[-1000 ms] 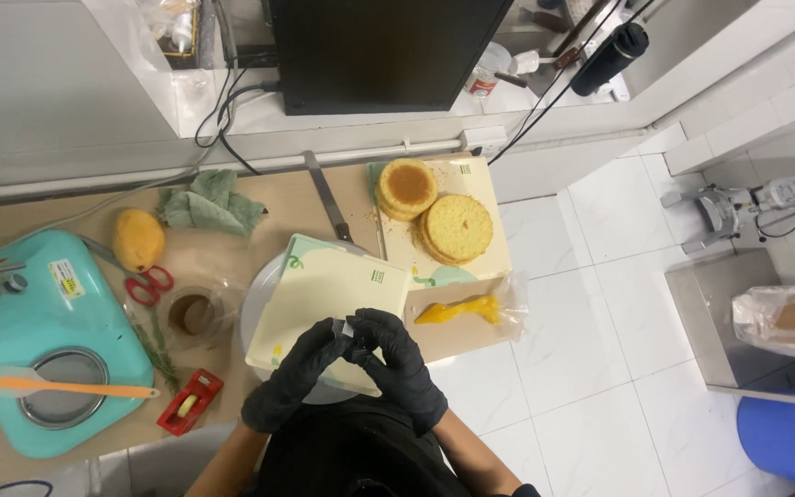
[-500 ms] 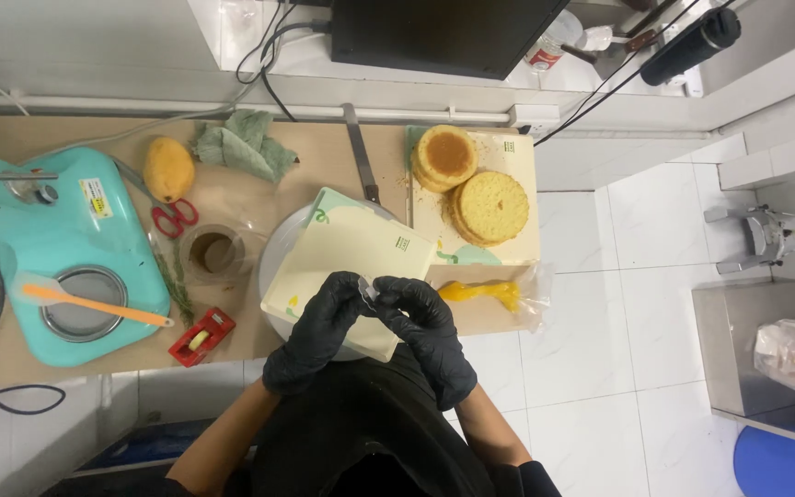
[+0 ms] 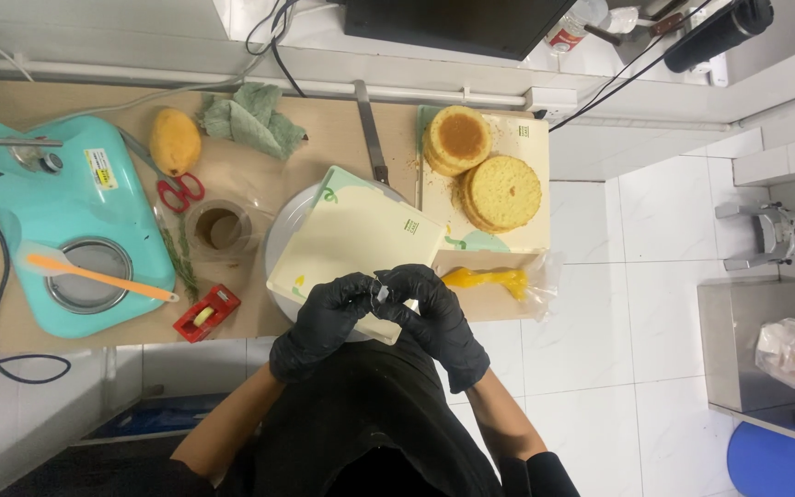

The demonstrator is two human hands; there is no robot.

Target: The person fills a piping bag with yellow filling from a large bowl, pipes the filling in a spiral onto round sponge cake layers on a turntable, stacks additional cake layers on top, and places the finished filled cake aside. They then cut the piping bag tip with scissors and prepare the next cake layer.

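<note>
Both gloved hands meet over the near edge of a cream square board (image 3: 356, 244), which lies tilted on a round white plate (image 3: 280, 235) at the counter's front. The left hand (image 3: 319, 322) and right hand (image 3: 434, 317) pinch a small pale object (image 3: 385, 293) between their fingertips; what it is cannot be told. Risk, as a judgement: the board overhangs the plate and counter edge, so pressure from the hands could tip it floorward. A clear bag of yellow filling (image 3: 494, 279) lies just right of the board, also near the edge. Behind it, two sponge cake rounds (image 3: 485, 170) rest on a second cream board with a small green label. Left stands a turquoise mixer (image 3: 57, 221) bearing a yellow rectangular sticker, with red scissors (image 3: 179, 191) and a mango (image 3: 175, 141) beside it
</note>
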